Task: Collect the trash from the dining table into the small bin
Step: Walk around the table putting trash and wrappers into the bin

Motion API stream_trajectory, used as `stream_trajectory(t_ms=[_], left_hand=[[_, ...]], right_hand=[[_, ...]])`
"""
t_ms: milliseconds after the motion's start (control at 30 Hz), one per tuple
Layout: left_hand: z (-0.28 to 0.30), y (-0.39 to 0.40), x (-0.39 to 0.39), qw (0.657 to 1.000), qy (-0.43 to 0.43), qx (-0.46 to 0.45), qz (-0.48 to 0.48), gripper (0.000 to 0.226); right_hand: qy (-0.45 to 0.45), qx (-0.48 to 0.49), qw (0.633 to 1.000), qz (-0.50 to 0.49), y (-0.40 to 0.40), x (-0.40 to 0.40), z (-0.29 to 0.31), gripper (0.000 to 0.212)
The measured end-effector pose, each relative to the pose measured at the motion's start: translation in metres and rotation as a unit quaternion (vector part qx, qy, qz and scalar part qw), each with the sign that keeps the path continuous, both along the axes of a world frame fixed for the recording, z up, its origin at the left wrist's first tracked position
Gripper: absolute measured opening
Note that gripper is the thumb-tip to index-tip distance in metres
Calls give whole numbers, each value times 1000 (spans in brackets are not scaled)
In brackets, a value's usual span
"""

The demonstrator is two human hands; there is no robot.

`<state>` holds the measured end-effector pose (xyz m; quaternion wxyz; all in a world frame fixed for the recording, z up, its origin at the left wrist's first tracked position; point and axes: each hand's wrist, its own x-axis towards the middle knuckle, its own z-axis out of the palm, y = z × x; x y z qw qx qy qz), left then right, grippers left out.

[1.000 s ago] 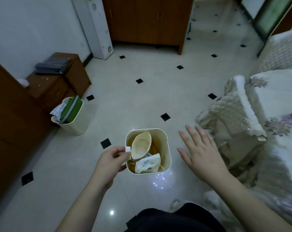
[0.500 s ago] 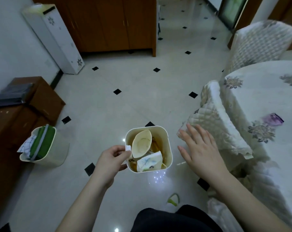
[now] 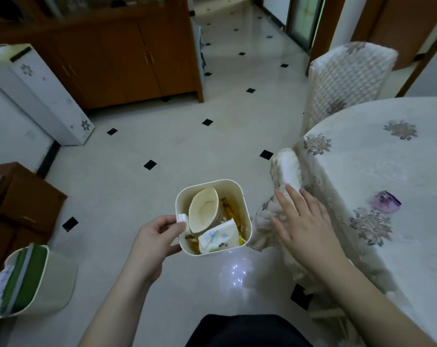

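Tiled floor (image 3: 187,151), dining table (image 3: 388,171) beyond right fingertips | left hand (image 3: 153,242) pinches small bin (image 3: 245,209) by its side tab, crushed cup (image 3: 203,209) and wrapper inside | right hand (image 3: 305,226) flat, fingers spread, empty, beside bin

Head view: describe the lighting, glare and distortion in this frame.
Head view: dim, cool indoor light; a cluster of small bright reflections on the glossy floor just below the small bin; wide-angle bending curves the cabinet and the table edge; the chair back looks slightly smeared.
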<state>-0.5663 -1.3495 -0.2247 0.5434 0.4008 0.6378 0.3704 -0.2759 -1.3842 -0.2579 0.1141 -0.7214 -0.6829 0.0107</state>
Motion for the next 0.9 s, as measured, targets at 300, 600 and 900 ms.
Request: stream_trajectory(t_ms=[300,600,900], left_hand=[[-7,113,45,993,-15,4,-115,15],[5,241,98,966,-45,14,-256,14],[6,313,173,909,-42,7,-415,14]], right_hand=[[-5,-25,995,-97,47,36,0,61],[-29,-53,970,-233,105,56,13,59],[-14,-45,923,-381,96,61,19,61]])
